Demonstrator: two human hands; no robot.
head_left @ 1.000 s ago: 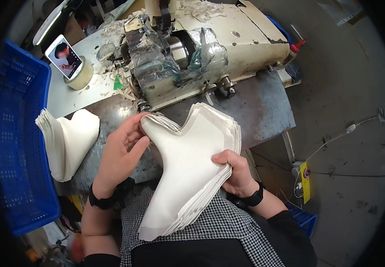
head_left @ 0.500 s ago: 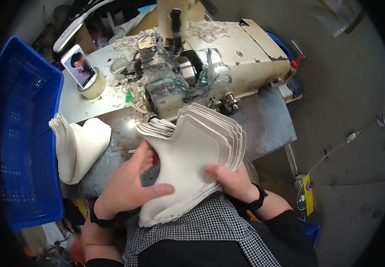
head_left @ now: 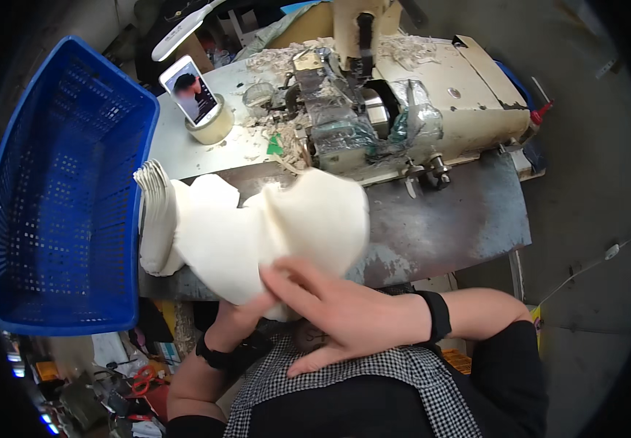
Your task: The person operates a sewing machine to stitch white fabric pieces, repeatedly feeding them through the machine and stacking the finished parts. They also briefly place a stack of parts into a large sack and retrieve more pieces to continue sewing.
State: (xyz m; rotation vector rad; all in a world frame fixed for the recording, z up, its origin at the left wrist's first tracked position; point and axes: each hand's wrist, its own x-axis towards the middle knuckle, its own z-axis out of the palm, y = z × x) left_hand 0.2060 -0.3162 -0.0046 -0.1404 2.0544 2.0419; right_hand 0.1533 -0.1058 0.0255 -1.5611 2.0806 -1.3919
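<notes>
A stack of white, leather-like cut pieces (head_left: 228,241) bends in front of me at the table's near edge, its smooth face upward. My left hand (head_left: 239,321) grips it at the near edge, thumb on top and the other fingers hidden beneath. Across the near part of the stack lies my right hand (head_left: 344,310), slightly blurred, its fingers stretched out against the material and its thumb held apart. Left of this stack, a second folded stack of white pieces (head_left: 158,233) rests on the table, partly covered by the first.
A cream machine (head_left: 468,80) with scraps around it stands behind the metal table (head_left: 461,219). At the left is a blue perforated crate (head_left: 60,285). A phone (head_left: 190,91) leans in a tape roll (head_left: 213,130). Red-handled scissors (head_left: 142,379) lie low at the left.
The stack has turned and bent over to the left, its layered edges now out of sight. My right hand has moved left across it. The view has shifted, so the table appears farther right.
</notes>
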